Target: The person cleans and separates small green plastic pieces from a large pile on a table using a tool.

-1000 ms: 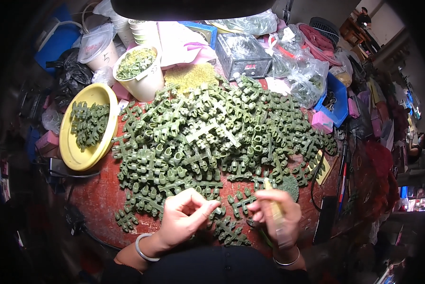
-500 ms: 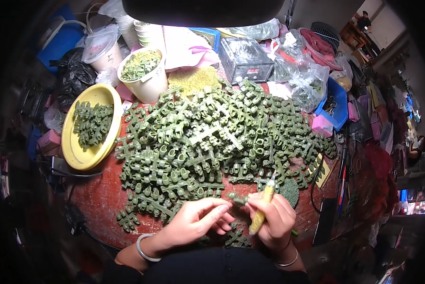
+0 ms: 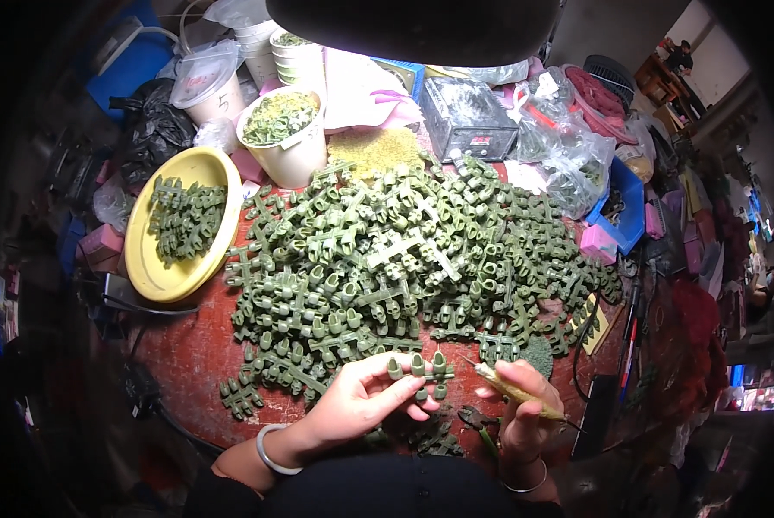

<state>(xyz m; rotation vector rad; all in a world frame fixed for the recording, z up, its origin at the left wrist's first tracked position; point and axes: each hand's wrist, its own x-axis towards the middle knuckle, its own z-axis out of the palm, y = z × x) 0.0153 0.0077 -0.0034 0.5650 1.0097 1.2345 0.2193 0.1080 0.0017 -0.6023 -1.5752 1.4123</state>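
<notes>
near the pile point(image 3: 413, 250), the sprig point(image 3: 420, 377) is pinched by the left hand point(image 3: 359, 399), bar crosswise, free end rightward; a tool point(image 3: 506, 387) is gripped by the right hand point(image 3: 523, 432); red table point(image 3: 193, 371) is exposed leftward.

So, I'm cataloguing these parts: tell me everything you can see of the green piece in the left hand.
The green piece is small and branched: three hollow, cup-like ends stand upward along a roughly level bar, with shorter stubs below. It looks smooth, perhaps wax or plastic. The left hand pinches it between thumb and fingers at its left side, on the near side of the green pile. The pointed tool appears not to touch it.
</notes>
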